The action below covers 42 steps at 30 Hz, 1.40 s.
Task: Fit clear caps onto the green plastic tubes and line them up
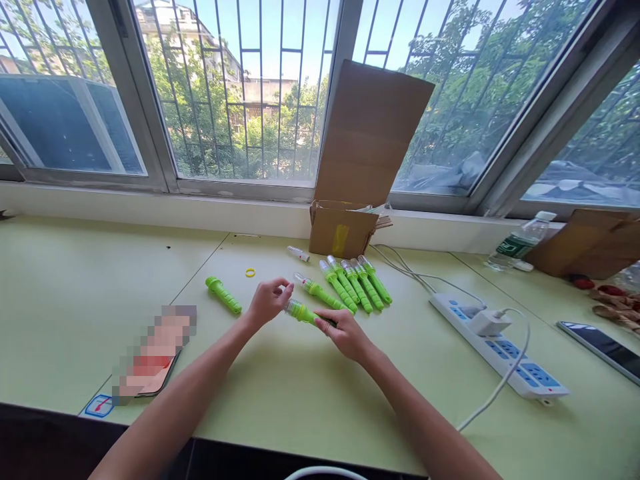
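Wand [301,312], right fingers [334,314] gripping handle [311,317], left fingers [284,293] at clear tip [289,305] (grip unclear)

My right hand [347,333] hides the lower end of the green stick [303,311], pixelation blurs the left phone [163,373], and the picture's right edge crops the dark phone [600,347].

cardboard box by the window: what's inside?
Some clear, plastic-looking material shows at the right of the opening of the cardboard box. Its front wall covers the rest, so any other contents can't be seen.
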### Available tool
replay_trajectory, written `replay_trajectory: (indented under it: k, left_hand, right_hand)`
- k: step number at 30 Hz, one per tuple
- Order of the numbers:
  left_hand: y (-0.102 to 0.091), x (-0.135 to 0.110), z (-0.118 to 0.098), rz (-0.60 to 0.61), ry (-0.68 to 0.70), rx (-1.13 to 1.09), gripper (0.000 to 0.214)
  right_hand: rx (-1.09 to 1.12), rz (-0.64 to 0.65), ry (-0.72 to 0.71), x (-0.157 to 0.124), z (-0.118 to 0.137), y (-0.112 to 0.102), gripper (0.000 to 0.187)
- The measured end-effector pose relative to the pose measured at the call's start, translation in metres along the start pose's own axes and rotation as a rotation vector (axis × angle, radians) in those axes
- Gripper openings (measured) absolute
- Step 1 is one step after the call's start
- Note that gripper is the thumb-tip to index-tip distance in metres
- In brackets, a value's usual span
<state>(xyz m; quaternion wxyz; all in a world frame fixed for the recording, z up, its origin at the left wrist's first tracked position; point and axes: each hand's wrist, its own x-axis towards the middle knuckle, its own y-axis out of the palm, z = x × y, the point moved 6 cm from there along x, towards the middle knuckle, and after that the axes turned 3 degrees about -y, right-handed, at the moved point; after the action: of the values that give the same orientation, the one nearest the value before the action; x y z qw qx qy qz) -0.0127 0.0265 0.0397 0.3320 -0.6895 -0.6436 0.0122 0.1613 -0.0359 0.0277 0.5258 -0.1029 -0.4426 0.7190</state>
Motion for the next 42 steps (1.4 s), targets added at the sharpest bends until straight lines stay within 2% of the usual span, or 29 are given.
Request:
replay_trajectory:
  k: [4,7,11,14,17,20,24,28,33,35,38,42]
  left_hand:
    - [-0.002,-0.002,-0.009,0.017,0.134,0.227,0.033]
    - [0.004,-0.004,-0.011,0.143,0.16,0.322,0.034]
    - [0.017,-0.01,-0.014,0.334,0.166,0.333,0.042]
    - [0.023,-0.014,-0.014,0.387,0.167,0.367,0.04]
    - [0.024,-0.015,-0.011,0.37,0.139,0.4,0.026]
    - [0.026,-0.015,-0.01,0.344,0.152,0.493,0.011]
    - [0.034,-0.017,-0.012,0.381,0.22,0.727,0.001]
    - [0.04,-0.018,-0.018,0.401,0.307,0.914,0.012]
    - [0.044,-0.022,-0.031,0.382,0.473,1.033,0.022]
    - [0.044,-0.023,-0.035,0.369,0.48,1.046,0.023]
    - [0.042,-0.022,-0.036,0.365,0.395,1.029,0.019]
    - [0.04,-0.023,-0.031,0.424,0.272,0.913,0.017]
  right_hand:
    - [-0.141,-0.139,-0.02,0.0,-0.009,-0.003,0.027]
    - [-0.374,-0.179,-0.054,-0.001,-0.012,-0.005,0.022]
    - [-0.646,-0.222,-0.125,-0.001,-0.004,-0.01,0.017]
    - [-0.754,-0.272,-0.147,-0.001,0.002,-0.014,0.018]
    - [-0.834,-0.247,-0.168,-0.001,0.007,-0.011,0.018]
    - [-0.905,-0.144,-0.124,0.001,0.005,-0.003,0.015]
    - [-0.921,-0.005,0.068,0.002,-0.005,0.005,0.017]
    - [-0.85,0.093,0.224,0.0,-0.012,0.005,0.018]
    - [-0.726,0.206,0.311,-0.003,-0.024,0.008,0.018]
    - [-0.724,0.187,0.316,-0.003,-0.028,0.008,0.019]
    - [-0.79,0.08,0.281,-0.002,-0.028,0.006,0.02]
    - [-0.89,-0.023,0.138,0.001,-0.023,0.005,0.017]
